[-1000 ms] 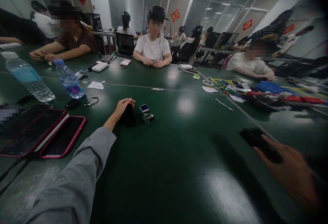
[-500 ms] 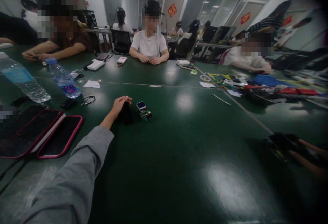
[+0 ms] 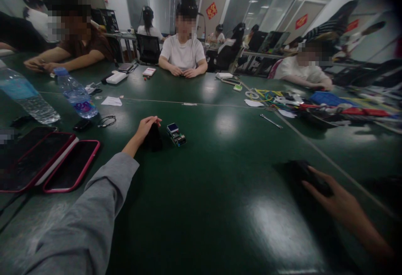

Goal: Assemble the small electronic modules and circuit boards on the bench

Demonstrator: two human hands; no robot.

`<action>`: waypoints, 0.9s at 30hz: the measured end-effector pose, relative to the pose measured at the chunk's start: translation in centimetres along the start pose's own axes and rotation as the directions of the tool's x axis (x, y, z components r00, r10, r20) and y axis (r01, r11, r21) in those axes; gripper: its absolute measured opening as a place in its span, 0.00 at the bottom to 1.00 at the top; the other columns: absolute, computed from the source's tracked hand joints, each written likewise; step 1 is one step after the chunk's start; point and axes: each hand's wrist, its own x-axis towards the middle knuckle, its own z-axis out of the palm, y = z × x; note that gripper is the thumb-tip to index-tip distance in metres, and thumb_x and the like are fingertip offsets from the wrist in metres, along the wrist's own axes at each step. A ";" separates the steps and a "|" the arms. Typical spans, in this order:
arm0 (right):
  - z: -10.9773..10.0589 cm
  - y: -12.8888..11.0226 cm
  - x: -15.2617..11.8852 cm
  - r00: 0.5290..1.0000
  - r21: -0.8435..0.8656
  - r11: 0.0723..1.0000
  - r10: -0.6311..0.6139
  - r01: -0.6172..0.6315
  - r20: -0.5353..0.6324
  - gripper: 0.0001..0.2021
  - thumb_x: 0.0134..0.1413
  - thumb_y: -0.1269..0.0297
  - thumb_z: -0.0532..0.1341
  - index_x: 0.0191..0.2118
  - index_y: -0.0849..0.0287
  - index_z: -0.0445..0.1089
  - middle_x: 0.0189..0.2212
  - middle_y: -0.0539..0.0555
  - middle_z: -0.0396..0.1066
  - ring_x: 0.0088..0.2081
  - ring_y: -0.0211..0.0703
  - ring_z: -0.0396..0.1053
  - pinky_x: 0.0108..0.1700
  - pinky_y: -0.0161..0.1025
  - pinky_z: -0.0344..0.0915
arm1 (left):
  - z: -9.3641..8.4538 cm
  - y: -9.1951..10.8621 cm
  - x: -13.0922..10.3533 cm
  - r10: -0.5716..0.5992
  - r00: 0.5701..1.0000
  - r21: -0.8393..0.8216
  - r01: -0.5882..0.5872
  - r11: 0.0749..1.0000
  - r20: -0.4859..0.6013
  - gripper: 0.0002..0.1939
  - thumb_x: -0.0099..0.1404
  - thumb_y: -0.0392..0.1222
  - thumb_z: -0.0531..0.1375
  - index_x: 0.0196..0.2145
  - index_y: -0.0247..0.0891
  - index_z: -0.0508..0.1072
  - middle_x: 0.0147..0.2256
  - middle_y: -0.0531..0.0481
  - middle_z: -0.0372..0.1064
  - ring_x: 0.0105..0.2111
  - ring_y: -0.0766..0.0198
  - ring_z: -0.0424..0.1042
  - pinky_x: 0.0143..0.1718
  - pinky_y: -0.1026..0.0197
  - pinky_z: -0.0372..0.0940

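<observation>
Compared with half a second ago, the right hand (image 3: 337, 201) is reaching back in across the counter (image 3: 220, 191), its fingers now lying stretched over a dark object (image 3: 303, 174) near the lower right; the left hand (image 3: 145, 129) is sitting much as it was. That left hand is curling around a small black item (image 3: 153, 138), fingertips pressing together over its top, and it is resting on the counter just beside a little circuit board (image 3: 176, 134) with a blue screen. The right hand's fingers are spreading flat on the dark object rather than closing round it; blur is hiding its edges, so what it is cannot be told.

Judging by its look, the black item is probably light and soft or matte, easy to pinch from above. The circuit board is likely stiff, light and fragile, best taken by its edges, away from the screen.

Two water bottles (image 3: 75, 97) are standing to the left, the nearer one wearing a purple label whose writing is too small to read. Phones in red cases (image 3: 70, 170) are lying beside the grey sleeve (image 3: 94, 208). Red signs are hanging on the far wall, illegible.
</observation>
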 end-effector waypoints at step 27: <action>16.7 -35.7 5.4 0.807 0.415 0.773 -0.574 0.479 0.139 0.23 0.63 0.56 0.54 0.62 0.48 0.55 0.64 0.57 0.47 0.64 0.54 0.48 0.60 0.58 0.58 | 0.0 0.0 0.1 0.054 0.998 0.043 -0.055 0.998 0.019 0.20 0.60 0.56 0.58 0.31 0.34 0.77 0.26 0.49 0.72 0.29 0.64 0.69 0.39 0.60 0.62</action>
